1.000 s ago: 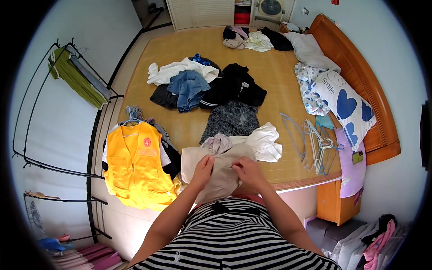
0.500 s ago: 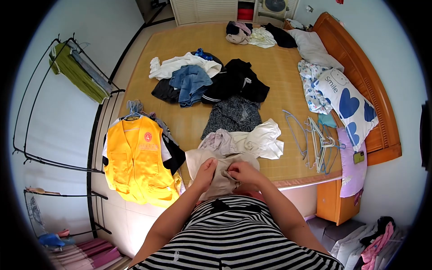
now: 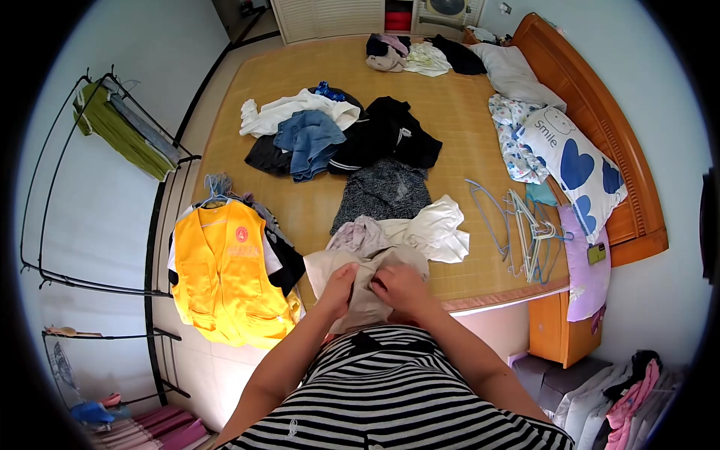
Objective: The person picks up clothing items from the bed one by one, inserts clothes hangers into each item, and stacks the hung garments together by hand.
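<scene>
Left hand [image 3: 339, 289] and right hand [image 3: 403, 285] both grip a beige garment [image 3: 363, 294] by the bed [image 3: 484, 150].
The cloth bunches between them and spreads past the fingertips; the right fingers curl in on it. Just beyond lie a crumpled pale top [image 3: 360, 236] and a white garment [image 3: 441, 231], a yellow vest [image 3: 225, 277] leftward, hangers [image 3: 534, 234] off right.

Curled in grips, the left hand [image 3: 339, 291] and right hand [image 3: 403, 288] are close together.
</scene>
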A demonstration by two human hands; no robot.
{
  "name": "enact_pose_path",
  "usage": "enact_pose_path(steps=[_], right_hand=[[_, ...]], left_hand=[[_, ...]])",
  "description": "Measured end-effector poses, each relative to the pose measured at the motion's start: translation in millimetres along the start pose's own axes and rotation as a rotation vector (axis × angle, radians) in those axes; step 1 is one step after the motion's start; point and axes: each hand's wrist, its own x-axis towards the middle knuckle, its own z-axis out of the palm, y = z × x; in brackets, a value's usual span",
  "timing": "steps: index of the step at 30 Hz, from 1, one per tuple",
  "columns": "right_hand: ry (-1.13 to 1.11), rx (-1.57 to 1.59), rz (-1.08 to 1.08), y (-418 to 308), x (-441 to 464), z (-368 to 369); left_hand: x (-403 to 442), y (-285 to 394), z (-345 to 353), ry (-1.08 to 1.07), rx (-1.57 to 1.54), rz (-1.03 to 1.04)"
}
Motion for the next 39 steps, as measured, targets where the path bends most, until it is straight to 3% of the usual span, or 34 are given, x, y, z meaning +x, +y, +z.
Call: enact_pose_path(steps=[6, 14, 20, 24, 30, 32, 35, 39], right_hand=[[0.129, 0.062, -0.074, 6.7, -2.8, 8.8], [0.087, 0.261, 0.047, 7.9, -10.4, 13.7], [0.163, 0.030, -0.221, 4.4, -1.1, 8.8], [0.111, -0.013, -0.215, 7.1, 0.5, 18.5], [0.152, 0.126, -0.112, 7.7, -1.9, 27.1], [0.156, 0.406, 0.256, 4.1, -5.7, 25.1], [0.040, 0.449, 0.351, 7.3, -4.1, 21.9], [-0.084, 0.311, 0.274, 16.9, -0.7, 25.4]], left_hand=[[7.9, -2.9, -6.3, -0.026, -0.075, -0.073], [8.4, -12.8, -9.4, -0.001, -0.143, -0.130], [7.2, -11.2, -14.0, -0.004, -0.251, -0.206], [12.2, -16.6, -23.9, 0.009, -0.288, -0.224], [12.5, -21.1, -29.8, 0.026, -0.350, -0.216], [12.4, -20.7, -29.7, 0.024, -0.365, -0.219], [11.0, -18.3, -26.8, 0.032, -0.418, -0.215], [14.5, -20.8, -28.4, 0.029, -0.359, -0.196]])
